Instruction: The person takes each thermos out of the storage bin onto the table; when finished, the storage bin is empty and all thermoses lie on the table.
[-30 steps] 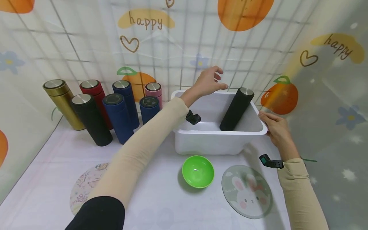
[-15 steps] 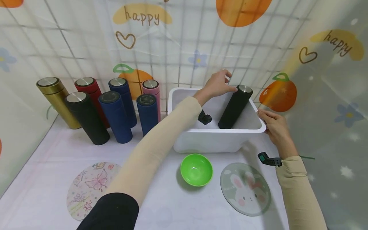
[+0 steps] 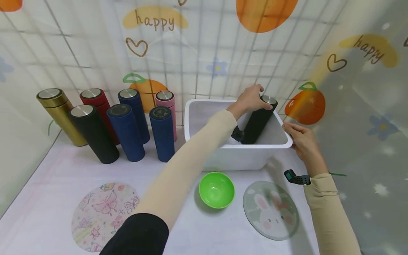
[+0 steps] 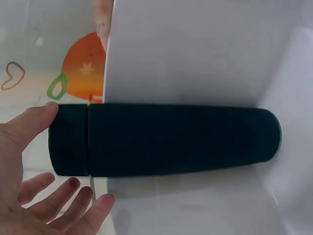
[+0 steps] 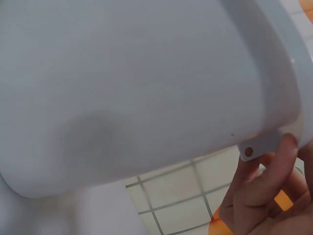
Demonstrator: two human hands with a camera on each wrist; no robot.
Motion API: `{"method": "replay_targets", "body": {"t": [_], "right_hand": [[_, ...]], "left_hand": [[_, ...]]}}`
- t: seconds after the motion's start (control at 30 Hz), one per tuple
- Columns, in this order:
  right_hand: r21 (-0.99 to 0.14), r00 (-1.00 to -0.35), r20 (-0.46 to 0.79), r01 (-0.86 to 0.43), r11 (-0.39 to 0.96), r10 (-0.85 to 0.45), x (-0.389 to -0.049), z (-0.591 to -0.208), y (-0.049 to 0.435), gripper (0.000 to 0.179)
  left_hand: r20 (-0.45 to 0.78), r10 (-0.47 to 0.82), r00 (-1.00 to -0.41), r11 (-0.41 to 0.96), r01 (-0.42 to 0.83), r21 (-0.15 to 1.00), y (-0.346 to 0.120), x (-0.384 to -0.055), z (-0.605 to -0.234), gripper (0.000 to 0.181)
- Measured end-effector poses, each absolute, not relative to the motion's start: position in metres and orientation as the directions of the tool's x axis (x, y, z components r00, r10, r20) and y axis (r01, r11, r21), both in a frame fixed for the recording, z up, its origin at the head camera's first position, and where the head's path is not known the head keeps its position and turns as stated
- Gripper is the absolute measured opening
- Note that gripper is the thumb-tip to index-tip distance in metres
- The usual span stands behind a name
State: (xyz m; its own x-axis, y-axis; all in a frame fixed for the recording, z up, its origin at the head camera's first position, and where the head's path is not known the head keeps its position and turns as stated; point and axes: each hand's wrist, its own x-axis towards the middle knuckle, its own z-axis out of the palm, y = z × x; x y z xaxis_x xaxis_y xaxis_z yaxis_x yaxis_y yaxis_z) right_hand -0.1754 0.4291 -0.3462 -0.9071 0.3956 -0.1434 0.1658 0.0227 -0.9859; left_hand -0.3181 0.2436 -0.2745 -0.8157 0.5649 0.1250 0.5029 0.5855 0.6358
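Observation:
A black thermos bottle (image 3: 257, 124) leans inside the white plastic bin (image 3: 242, 156), its silver-topped cap above the rim. My left hand (image 3: 250, 101) is at that cap. In the left wrist view the thumb (image 4: 36, 120) touches or nearly touches the cap's edge, while the other fingers spread loosely below it, apart from the bottle. My right hand (image 3: 302, 141) holds the bin's right end by the rim. In the right wrist view its fingers (image 5: 274, 171) curl at a small tab with a hole under the rim.
Several thermos bottles stand at left: gold (image 3: 60, 117), black (image 3: 95, 134), red (image 3: 103, 113), blue (image 3: 125, 132), pink (image 3: 170, 109). A green bowl (image 3: 216, 191) sits before the bin, between a rabbit-print round mat (image 3: 271, 210) and a butterfly-print one (image 3: 98, 216). A printed curtain over a wire grid (image 3: 207, 46) stands behind.
My left hand has moved right and down from above the bin to the black thermos bottle's cap. My right hand stays at the bin's rim. The view has shifted slightly.

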Motion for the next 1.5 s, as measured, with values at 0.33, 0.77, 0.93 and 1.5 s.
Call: {"method": "replay_targets", "body": {"t": [0.33, 0.77, 0.93, 1.5], "right_hand": [[-0.992, -0.919, -0.113, 0.128, 0.014, 0.378, -0.175, -0.351, 0.425, 0.053], [-0.992, -0.920, -0.112, 0.124, 0.006, 0.376, -0.178, -0.351, 0.422, 0.060], [-0.991, -0.914, -0.125, 0.135, -0.002, 0.386, -0.178, -0.349, 0.422, 0.058], [-0.991, -0.916, -0.123, 0.131, -0.005, 0.382, -0.174, -0.350, 0.430, 0.053]], "left_hand": [[0.100, 0.538, -0.837, 0.679, 0.501, 0.537, 0.260, -0.311, -0.276, 0.081], [0.089, 0.542, -0.836, 0.653, 0.485, 0.582, 0.258, -0.318, -0.284, 0.068], [0.118, 0.554, -0.824, 0.633, 0.509, 0.582, 0.256, -0.316, -0.285, 0.063], [0.183, 0.626, -0.758, 0.580, 0.610, 0.540, 0.247, -0.300, -0.251, 0.067]]}}
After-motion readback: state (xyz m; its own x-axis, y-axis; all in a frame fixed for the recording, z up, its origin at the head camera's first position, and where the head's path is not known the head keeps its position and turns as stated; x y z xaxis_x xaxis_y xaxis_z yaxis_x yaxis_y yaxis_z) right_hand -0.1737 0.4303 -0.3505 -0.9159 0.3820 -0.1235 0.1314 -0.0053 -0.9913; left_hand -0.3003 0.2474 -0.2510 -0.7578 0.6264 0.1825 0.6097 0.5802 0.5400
